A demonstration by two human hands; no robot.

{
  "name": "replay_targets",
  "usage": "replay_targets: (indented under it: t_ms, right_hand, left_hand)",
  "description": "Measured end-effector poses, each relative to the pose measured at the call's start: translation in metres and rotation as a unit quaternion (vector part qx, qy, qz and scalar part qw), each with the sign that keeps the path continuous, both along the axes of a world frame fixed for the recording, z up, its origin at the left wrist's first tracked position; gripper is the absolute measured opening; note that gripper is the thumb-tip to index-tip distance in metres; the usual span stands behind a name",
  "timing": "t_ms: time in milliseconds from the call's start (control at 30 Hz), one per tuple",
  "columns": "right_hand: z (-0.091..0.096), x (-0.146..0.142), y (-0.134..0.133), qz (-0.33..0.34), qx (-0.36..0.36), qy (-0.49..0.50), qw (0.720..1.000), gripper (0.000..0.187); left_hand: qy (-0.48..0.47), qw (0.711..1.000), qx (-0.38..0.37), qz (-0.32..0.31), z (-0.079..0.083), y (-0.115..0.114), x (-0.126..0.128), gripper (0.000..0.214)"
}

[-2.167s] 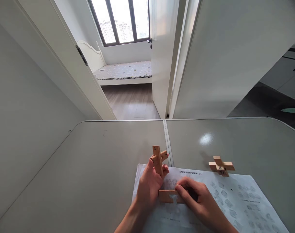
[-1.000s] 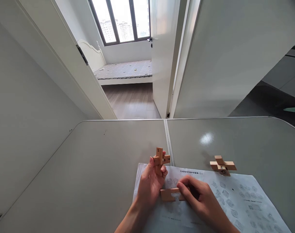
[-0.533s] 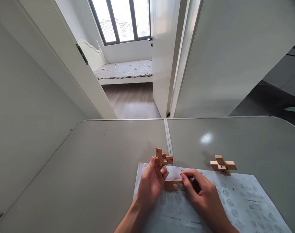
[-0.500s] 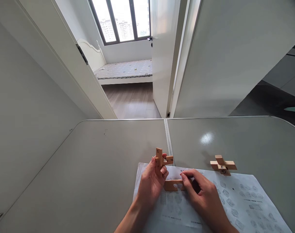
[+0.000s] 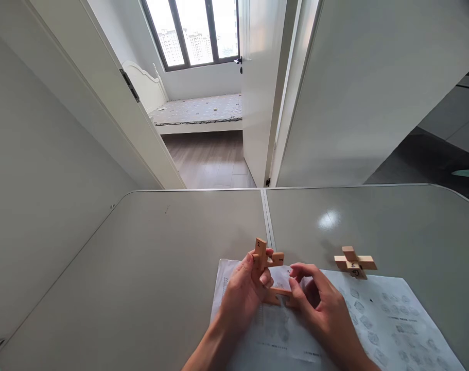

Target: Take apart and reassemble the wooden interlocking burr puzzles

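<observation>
My left hand (image 5: 245, 288) is closed around a partly joined wooden burr puzzle (image 5: 260, 248), its notched pieces crossing each other. One upright piece bears a 2, and another sticks out to the right with a mark on its end. Just to the right is my right hand (image 5: 319, 304), thumb and index finger slightly apart, with nothing visible between them. Between and below the hands, a notched wooden piece (image 5: 273, 297) lies on the printed sheet (image 5: 273, 340); my hands hide both its ends.
Another wooden cross-shaped assembly (image 5: 355, 262) with marked pieces rests at the sheet's top edge, to the right. The grey table (image 5: 172, 268) has a pale seam (image 5: 268, 219) running front to back. Beyond it, an open door (image 5: 261, 93) leads to a room with a bed (image 5: 203, 109).
My left hand has moved slightly right with the burr puzzle, which is tilted a little. My right thumb and index finger have parted slightly. The cross-shaped assembly has stayed put.
</observation>
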State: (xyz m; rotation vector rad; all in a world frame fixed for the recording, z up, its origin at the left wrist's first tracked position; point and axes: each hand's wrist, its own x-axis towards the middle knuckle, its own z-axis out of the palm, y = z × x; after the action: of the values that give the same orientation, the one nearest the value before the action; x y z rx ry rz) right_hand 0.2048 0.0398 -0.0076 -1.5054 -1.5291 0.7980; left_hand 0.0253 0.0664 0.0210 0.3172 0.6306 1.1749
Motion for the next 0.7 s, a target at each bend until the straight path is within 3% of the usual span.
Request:
replay_targets:
  t_ms: [233,467,700]
  right_hand:
    - [0.0017,-0.0003,0.0007,-0.013,0.0,0.041,0.999,0.032]
    - [-0.0021,0.0017,0.0027,-0.021,0.012,0.054,0.998,0.032]
    - [0.0025,0.0015,0.0034,0.016,-0.002,0.055,0.998,0.029]
  left_hand:
    - [0.055,0.993,0.027,-0.103,0.004,-0.0032,0.0019,0.04]
    - [0.051,0.991,0.036,-0.122,0.0015,-0.0025,0.0017,0.043]
    - [0.031,0.99,0.042,-0.134,-0.001,-0.0036,0.0036,0.041]
